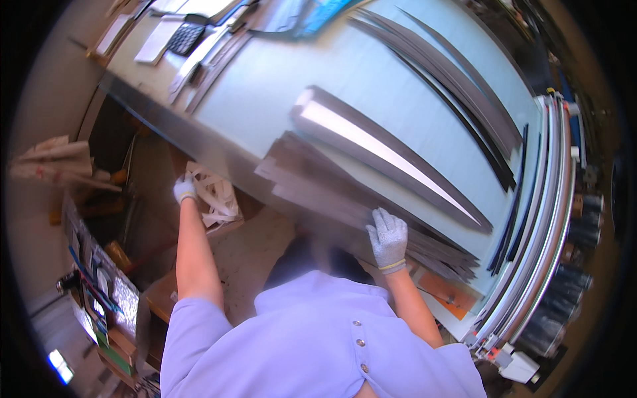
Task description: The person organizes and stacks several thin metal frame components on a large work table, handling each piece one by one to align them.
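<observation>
My left hand (pixel 185 190), in a pale work glove, reaches down beside the table to a carton (pixel 229 226) filled with loose cream-coloured strips (pixel 213 190). Its fingertips are at the strips along the carton's left side; too little of the fingers shows to say whether they grip any. My right hand (pixel 389 240), gloved in grey with a yellow cuff edge, lies on a fanned stack of long grey strips (pixel 332 194) at the table's near edge. Its fingers are stretched out and hold nothing.
A long grey piece with a white band (pixel 371 142) lies beyond the stack on the pale worktable (pixel 279 73). More dark strips (pixel 451 79) lie farther back. Rails (pixel 541 219) line the right end. A calculator (pixel 188 36) sits far left; shelving (pixel 106 292) stands at left.
</observation>
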`<state>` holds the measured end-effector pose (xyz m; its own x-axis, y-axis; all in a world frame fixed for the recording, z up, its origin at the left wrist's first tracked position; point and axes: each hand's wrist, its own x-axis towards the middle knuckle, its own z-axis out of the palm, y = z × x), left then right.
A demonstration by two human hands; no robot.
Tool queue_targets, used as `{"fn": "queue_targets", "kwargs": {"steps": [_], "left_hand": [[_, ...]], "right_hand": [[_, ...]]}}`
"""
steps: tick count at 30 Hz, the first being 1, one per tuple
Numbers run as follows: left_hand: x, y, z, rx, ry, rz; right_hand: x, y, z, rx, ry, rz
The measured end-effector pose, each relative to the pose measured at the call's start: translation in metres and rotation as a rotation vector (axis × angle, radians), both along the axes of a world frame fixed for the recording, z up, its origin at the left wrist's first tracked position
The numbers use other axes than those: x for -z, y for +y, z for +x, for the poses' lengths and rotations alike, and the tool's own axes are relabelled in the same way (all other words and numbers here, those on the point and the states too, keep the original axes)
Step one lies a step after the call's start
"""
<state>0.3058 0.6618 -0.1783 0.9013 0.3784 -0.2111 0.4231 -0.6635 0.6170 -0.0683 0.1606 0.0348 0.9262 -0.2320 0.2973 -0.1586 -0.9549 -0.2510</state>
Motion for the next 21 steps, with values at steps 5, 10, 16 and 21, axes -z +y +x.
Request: {"fn": "queue_targets", "kwargs": {"steps": [5, 10, 16, 21], "left_hand": [[-0.078, -0.119, -0.016, 0.145, -0.396, 0.255], [-0.191, -0.282, -0.086, 0.303, -0.856, 0.364], [-0.212, -0.450, -0.190, 1.274, -0.548, 0.089], [-0.210, -0.551, -0.264, 1.750, -0.479, 0.187]], "right_hand": [[0.002, -0.037, -0.031, 0.327, -0.126, 0.147], [0.006, -0.093, -0.069, 0.892, -0.359, 0.605], [0.071, -0.196, -0.159, 1.167, -0.548, 0.648], [0.096, -0.273, -0.213, 1.387, -0.624, 0.519]]}}
